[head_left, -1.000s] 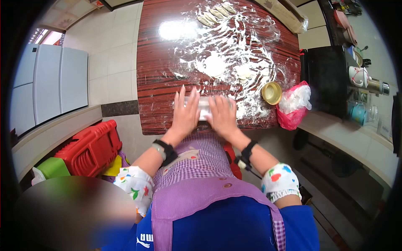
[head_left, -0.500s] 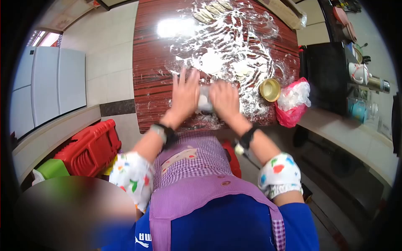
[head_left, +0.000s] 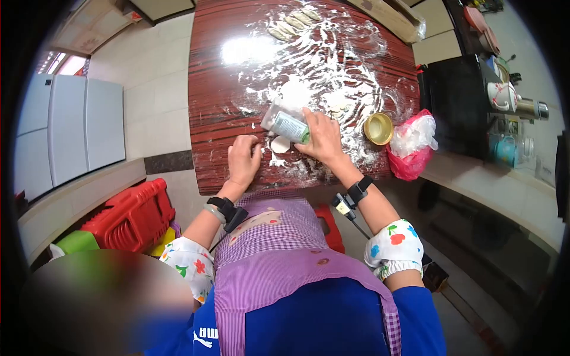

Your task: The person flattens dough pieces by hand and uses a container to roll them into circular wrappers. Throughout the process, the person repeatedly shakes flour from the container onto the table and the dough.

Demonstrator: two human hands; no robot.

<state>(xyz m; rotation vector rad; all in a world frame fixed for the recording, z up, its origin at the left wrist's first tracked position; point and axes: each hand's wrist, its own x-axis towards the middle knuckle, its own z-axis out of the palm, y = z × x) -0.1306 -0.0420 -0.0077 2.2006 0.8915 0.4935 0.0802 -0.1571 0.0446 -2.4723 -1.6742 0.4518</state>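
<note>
My right hand (head_left: 322, 137) grips a clear plastic bottle (head_left: 288, 124) with a printed label and a green end. The bottle is tilted sideways above the floury table (head_left: 217, 113). Just below it lies a small round piece of dough (head_left: 280, 145), flat and pale. To the left of that dough is my left hand (head_left: 243, 159), holding nothing, its fingers bent and the thumb apart. Beyond the bottle is a white floury patch or flattened dough (head_left: 295, 92); glare and flour hide which. Several filled dumplings (head_left: 295, 22) lie in a row at the far side.
A brass-coloured bowl (head_left: 378, 129) stands on the right of the table, beside a pink and white plastic bag (head_left: 412, 145) at the edge. A long cardboard box (head_left: 389, 18) lies at the far right. Red plastic stools (head_left: 127, 216) are stacked on the left.
Both hands were over the bottle, blurred, with fingers stretched. Now my right hand has lifted and turned it, while my left hand has drawn back to the left, uncovering the round dough.
</note>
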